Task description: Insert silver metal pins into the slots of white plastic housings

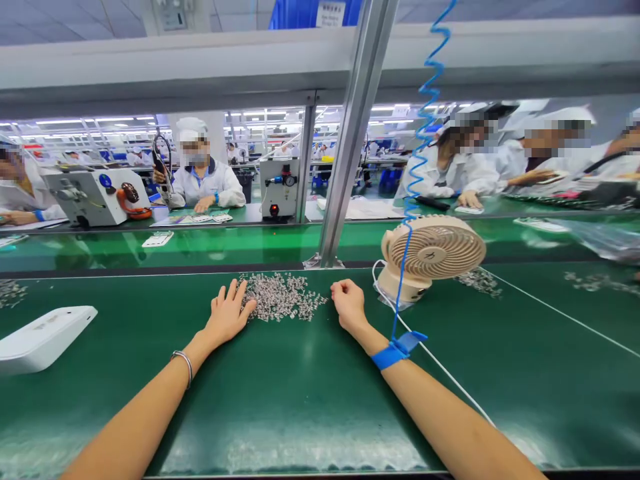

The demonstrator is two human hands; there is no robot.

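Observation:
A heap of small silvery metal parts point(280, 297) lies spread on the green table mat point(280, 393). At its left edge rests my left hand point(230, 312), palm down with the fingers spread, touching the nearest parts. Just beyond the heap's right end is my right hand point(349, 303), its fingers curled in and pressed together. Whatever those fingers may hold is too small or hidden to make out. A blue wrist strap point(393, 355) with a coiled blue cord point(417, 153) is on my right wrist, and a metal bracelet point(185, 365) is on my left.
A beige fan point(430, 250) stands right of my right hand, its white cable point(450, 373) running past my forearm. At left lies a white box-shaped device point(45, 337). A metal post point(345, 147) rises behind the heap. Co-workers sit across a green conveyor point(240, 245).

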